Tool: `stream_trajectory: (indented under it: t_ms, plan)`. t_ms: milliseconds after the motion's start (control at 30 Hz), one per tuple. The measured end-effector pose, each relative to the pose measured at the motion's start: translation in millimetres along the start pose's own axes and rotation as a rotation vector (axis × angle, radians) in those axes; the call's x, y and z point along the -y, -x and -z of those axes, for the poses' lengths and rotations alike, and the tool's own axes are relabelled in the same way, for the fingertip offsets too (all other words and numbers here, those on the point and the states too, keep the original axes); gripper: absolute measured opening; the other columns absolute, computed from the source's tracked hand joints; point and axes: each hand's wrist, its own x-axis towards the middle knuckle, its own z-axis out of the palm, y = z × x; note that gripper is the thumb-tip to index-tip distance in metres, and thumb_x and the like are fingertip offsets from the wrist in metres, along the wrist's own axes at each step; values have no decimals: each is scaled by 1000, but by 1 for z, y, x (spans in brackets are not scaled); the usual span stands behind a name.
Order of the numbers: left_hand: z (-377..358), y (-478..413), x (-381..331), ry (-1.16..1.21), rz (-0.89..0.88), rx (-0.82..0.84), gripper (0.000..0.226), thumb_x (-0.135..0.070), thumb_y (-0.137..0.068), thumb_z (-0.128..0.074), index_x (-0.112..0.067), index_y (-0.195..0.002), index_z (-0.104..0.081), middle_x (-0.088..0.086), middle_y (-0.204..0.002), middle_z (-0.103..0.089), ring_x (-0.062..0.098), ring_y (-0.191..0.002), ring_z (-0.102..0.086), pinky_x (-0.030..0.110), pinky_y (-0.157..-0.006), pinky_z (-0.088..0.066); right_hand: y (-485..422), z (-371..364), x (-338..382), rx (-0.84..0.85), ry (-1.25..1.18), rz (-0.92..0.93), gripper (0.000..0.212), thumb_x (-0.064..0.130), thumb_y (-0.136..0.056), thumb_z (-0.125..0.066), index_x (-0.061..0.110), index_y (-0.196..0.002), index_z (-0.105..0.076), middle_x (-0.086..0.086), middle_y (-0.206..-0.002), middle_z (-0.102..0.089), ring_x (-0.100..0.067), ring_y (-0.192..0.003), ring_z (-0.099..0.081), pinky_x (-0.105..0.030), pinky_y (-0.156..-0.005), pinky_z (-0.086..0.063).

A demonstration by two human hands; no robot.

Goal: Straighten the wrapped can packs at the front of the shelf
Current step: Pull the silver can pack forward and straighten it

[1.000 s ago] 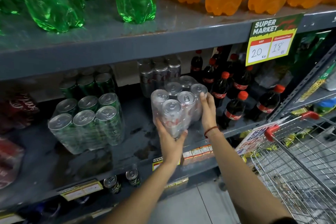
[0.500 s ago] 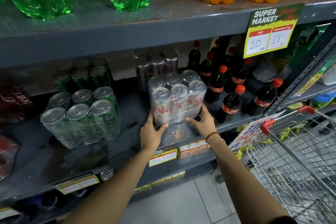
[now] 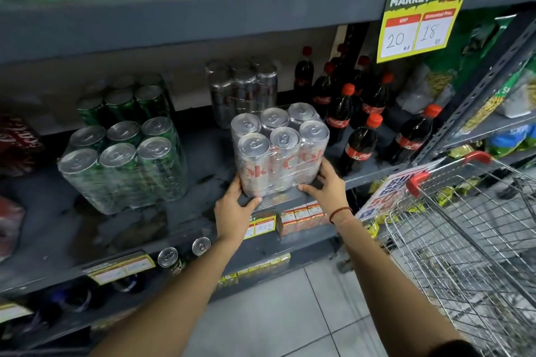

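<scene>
Silver six-pack [image 3: 280, 153]: we see it upright at the shelf [image 3: 203, 180] front.
Left hand [image 3: 235, 209], right hand [image 3: 326, 184]: each grasping a lower corner.

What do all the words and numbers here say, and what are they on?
"SUPER MARKET", "20", "18": yellow sign.
"Coca-Cola": bottles.
Red letters, partly "CO": silver can pack, held by left hand and right hand.
"50": cart sign, the rest blurred.
Shelf price tags: unreadable.

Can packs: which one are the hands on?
The front silver pack, left hand and right hand at its base; green packs sit untouched.
</scene>
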Motion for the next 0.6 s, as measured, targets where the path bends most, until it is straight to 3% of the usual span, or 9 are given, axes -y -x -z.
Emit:
stream_trajectory:
  t_ms: [67, 167, 233, 367, 500, 600]
  plan:
    - [0, 7, -1, 20, 1, -17, 79, -20, -66, -81, -20, -136, -45, 1, -126, -64, 15, -118, -59, 37, -102, -47, 7, 1, -3, -10, -9, 7, 79, -2, -71, -77, 14, -138, -40, 4, -119, -56, -12, -113, -51, 0, -87, -41]
    - [0, 16, -2, 59, 4, -23, 79, -15, -63, -83, -16, -134, -48, 4, -125, -64, 11, -116, -59, 31, -102, -46, 17, 4, -6, -2, -35, 2, 81, -2, -69, -78, 15, -138, -40, 4, -121, -58, -12, -115, -55, -22, -100, -45]
    - [0, 21, -4, 82, 11, -16, 80, -12, -62, -83, -14, -134, -49, 5, -124, -65, 5, -113, -57, 24, -99, -43, 22, 7, -6, 0, -32, 9, 80, -3, -69, -78, 16, -137, -41, 5, -118, -59, -11, -113, -56, -24, -99, -46]
    - [1, 26, -9, 85, 22, -18, 79, -10, -63, -83, -15, -134, -48, 5, -124, -65, 1, -110, -55, 19, -97, -40, 26, 8, -5, -7, -39, 10, 80, -4, -70, -77, 18, -138, -40, 6, -119, -58, -10, -114, -55, -14, -97, -44]
    - [2, 25, -14, 81, 37, -27, 80, -11, -61, -84, -15, -133, -50, 6, -123, -66, 7, -111, -60, 17, -94, -41, 20, 8, -6, 24, -33, -18, 79, -4, -71, -75, 19, -138, -39, -1, -127, -58, -17, -121, -54, -35, -107, -43]
    - [0, 23, -19, 113, 65, -39, 80, -9, -60, -84, -13, -132, -51, 8, -124, -65, 10, -112, -60, 15, -93, -41, 11, 9, -5, 52, -21, -45, 82, -5, -71, -75, 18, -139, -37, -6, -132, -58, -19, -123, -53, -43, -107, -44]
